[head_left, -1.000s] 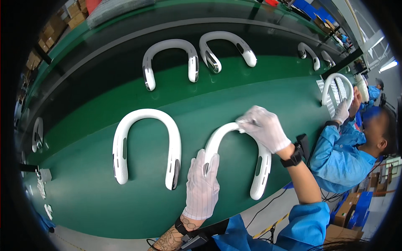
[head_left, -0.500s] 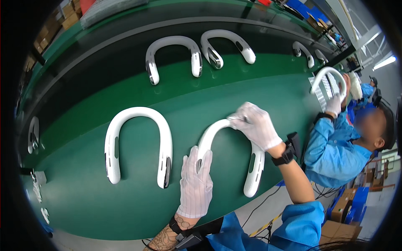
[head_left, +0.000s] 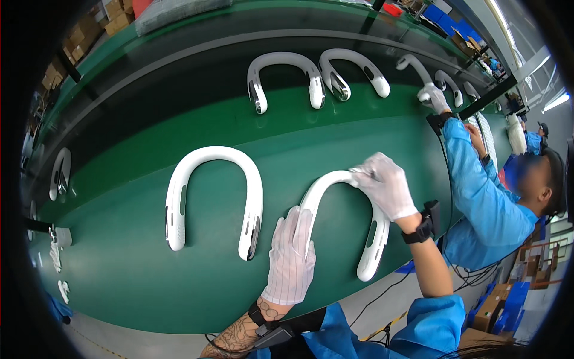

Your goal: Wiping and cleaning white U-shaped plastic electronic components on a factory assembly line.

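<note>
A white U-shaped neck fan (head_left: pixel 323 182) lies on the green table in front of me, its open ends toward me. My left hand (head_left: pixel 291 257), in a white striped glove, is wrapped along its left arm with long fingers, hiding the lower end. My gloved right hand (head_left: pixel 385 185) is closed at the top of the curve, fingertips pinched on the band; whether anything small is between them is hidden. The right arm of the fan, with a dark slot, shows below that hand. To the left lies a second white neck fan (head_left: pixel 215 154), untouched.
Beyond the table a dark belt (head_left: pixel 179 78) carries several neck fans, among them one grey-white fan (head_left: pixel 286 58). At the right a co-worker in a blue sleeve (head_left: pixel 478 170) reaches over the belt. White scraps (head_left: pixel 63 291) lie at the left edge.
The whole view has shifted slightly. My right hand has slid a little along the curve, while my left stays on the arm. The co-worker has moved a neck fan over to the belt.
</note>
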`<state>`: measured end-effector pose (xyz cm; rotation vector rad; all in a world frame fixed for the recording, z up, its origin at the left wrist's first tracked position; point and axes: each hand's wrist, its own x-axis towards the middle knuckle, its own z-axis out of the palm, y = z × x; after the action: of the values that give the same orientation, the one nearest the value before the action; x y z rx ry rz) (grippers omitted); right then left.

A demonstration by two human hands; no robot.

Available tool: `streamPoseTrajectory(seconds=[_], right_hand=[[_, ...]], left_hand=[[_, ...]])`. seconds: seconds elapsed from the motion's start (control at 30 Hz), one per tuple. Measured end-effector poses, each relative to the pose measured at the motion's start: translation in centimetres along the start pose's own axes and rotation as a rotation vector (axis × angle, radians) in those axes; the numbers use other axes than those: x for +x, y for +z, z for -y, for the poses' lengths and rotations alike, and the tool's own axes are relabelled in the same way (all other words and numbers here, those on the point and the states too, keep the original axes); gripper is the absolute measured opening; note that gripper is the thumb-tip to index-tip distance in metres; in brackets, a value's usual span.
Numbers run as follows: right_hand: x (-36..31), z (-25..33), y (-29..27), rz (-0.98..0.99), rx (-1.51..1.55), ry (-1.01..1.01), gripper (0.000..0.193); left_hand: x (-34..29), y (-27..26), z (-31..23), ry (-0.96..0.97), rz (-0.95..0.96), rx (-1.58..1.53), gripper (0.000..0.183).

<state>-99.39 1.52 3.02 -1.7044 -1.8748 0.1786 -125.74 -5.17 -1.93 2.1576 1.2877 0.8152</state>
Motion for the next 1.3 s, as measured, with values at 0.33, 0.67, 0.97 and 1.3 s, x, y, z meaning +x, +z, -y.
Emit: streamPoseTrajectory(seconds=[0.33, 0.67, 0.97, 1.3], right_hand=[[2.7, 4.3, 4.5, -0.058, -0.073, -0.278, 0.027], [-0.4, 8.4, 4.1, 0.092, 0.008, -0.2, 0.01], [-4.8, -1.2, -0.7, -0.03, 0.17, 0.473, 0.028], [-1.2, -1.0, 1.6, -0.101, 0.103, 0.079, 0.012]], left_hand=[[-1.0, -1.7, 2.1, -0.033, -0.131, -0.047, 0.08], [-1.4, -1.7, 2.7, -0.023, -0.101, -0.087, 0.079], [-0.6, -0.7, 1.6, 0.021, -0.09, -0.056, 0.078], [0.0, 0.4, 2.6, 0.068, -0.145, 0.009, 0.076]])
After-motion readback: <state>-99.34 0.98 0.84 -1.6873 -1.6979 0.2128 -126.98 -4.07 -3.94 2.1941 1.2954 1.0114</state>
